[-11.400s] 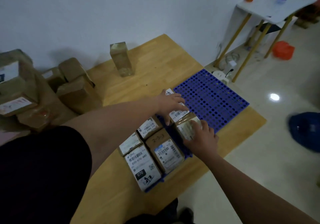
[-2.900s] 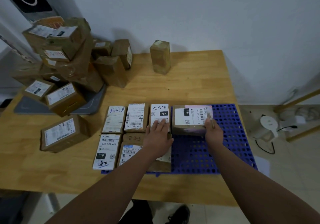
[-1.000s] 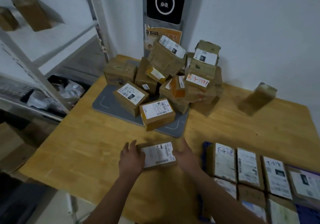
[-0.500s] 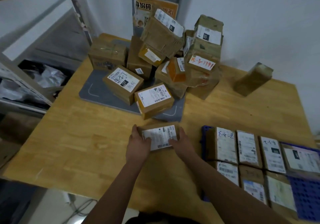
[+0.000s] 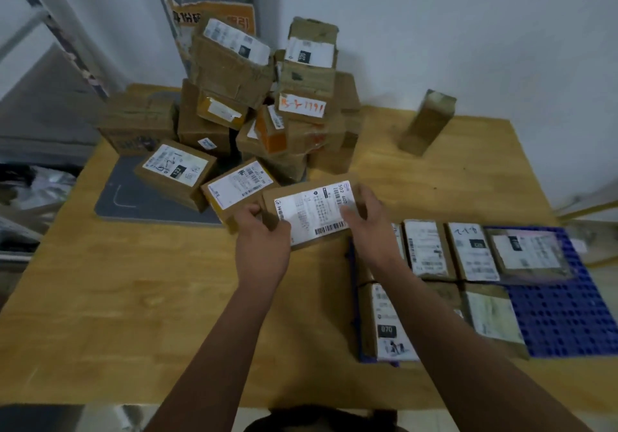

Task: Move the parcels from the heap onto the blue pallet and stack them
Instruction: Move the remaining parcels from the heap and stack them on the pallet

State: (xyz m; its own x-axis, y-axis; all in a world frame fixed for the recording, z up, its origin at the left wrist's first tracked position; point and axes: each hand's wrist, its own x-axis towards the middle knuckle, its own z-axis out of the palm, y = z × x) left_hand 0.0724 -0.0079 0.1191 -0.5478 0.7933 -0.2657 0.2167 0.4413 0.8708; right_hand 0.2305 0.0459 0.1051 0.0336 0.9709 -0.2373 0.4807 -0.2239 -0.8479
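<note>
A brown cardboard parcel (image 5: 311,214) with a white shipping label is held above the wooden table, between both hands. My left hand (image 5: 262,244) grips its left end and my right hand (image 5: 369,227) grips its right end. The heap of parcels (image 5: 254,103) is piled at the back left, against the wall. The blue pallet (image 5: 565,311) lies at the right, with several labelled parcels laid flat in two rows on its left part. The held parcel is just left of the pallet's near-left row.
A grey mat (image 5: 133,197) lies under the heap's front parcels. One tall brown box (image 5: 428,124) stands alone at the back right of the table (image 5: 133,314). A metal shelf frame (image 5: 40,30) stands at the far left.
Both hands have lifted the parcel off the table and carried it to the right, toward the pallet. The view has swung right with it.
</note>
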